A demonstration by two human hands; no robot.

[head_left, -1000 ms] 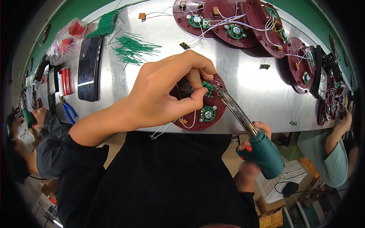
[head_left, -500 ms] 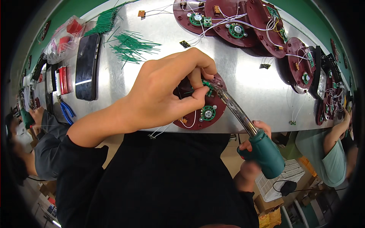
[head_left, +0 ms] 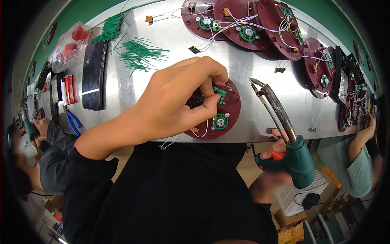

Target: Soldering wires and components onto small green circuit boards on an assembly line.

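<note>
A round maroon plate (head_left: 232,106) lies at the near edge of the bench in front of me. It carries a small green circuit board (head_left: 220,94) and, below that, a round green-rimmed speaker (head_left: 220,121). Over the board, my left hand (head_left: 172,97) is closed in a pinch; whatever is between its fingertips is hidden. My right hand (head_left: 273,150) grips a dark green soldering gun (head_left: 301,164) with an orange trigger. Its metal tip points up and left, apart from the plate. White wires with a small connector hang at the plate's lower left.
More maroon plates (head_left: 268,30) with white wires overlap at the back right. Cut green wires (head_left: 140,53) lie in piles at the back left, near a black phone (head_left: 94,75), blue-handled pliers (head_left: 73,123) and a plastic bag (head_left: 71,46). Other people's arms show at both sides.
The soldering gun has swung right, its tip leaving the board on the plate. My left hand keeps its pinch over the board, almost unmoved.
</note>
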